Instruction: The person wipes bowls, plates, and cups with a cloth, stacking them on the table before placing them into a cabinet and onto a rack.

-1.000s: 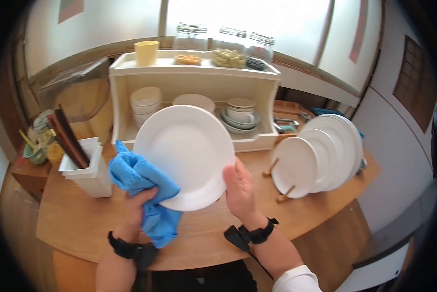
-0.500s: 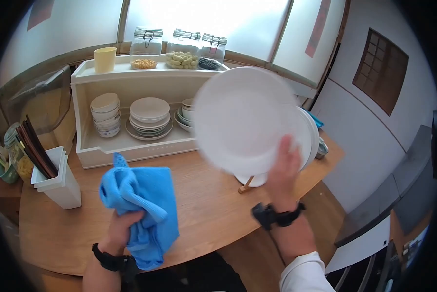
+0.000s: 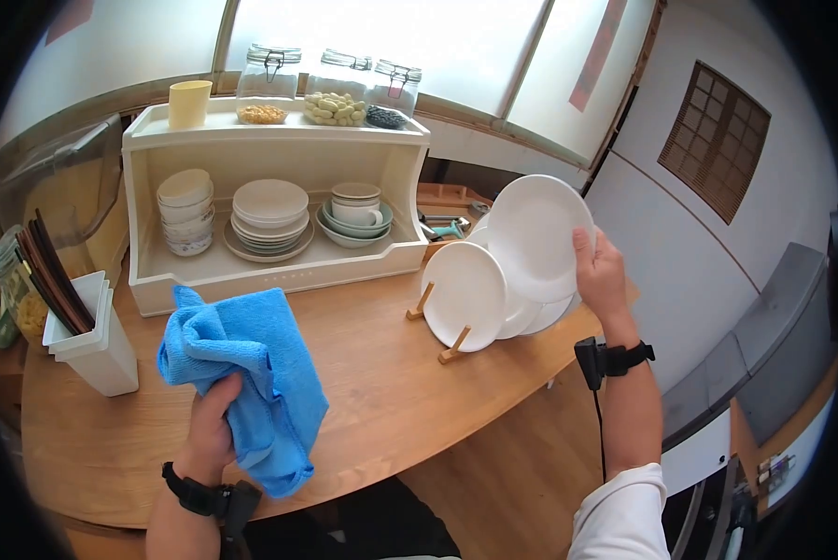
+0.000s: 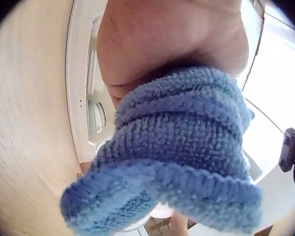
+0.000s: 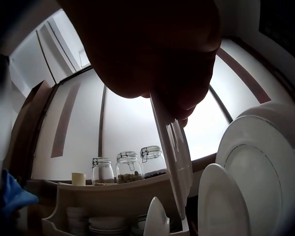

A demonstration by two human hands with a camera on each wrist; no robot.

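Note:
My left hand [image 3: 211,431] grips a bunched blue cloth [image 3: 274,373], which hangs over the front of the table. The cloth [image 4: 177,142] fills most of the left wrist view and hides the fingers. My right hand [image 3: 605,275] holds a white plate [image 3: 535,229] by its right rim, tilted up over a wooden plate rack [image 3: 454,345]. A smaller white plate [image 3: 465,297] stands at the front of that rack. Seen edge-on in the right wrist view, the held plate [image 5: 173,152] is between the small front plate [image 5: 157,219] and other standing plates [image 5: 223,204].
A cream shelf [image 3: 279,275] behind holds stacked bowls [image 3: 185,213], stacked plates [image 3: 269,219] and cups. Glass jars [image 3: 337,93] and a yellow cup [image 3: 190,105] stand on top. At the left is a white holder [image 3: 97,336] with chopsticks. Tools [image 3: 447,227] lie in a tray behind the rack.
My right hand has carried the plate away from the cloth, rightward to the rack. The left hand has stayed on the cloth, now apart from the plate. The head view has turned right.

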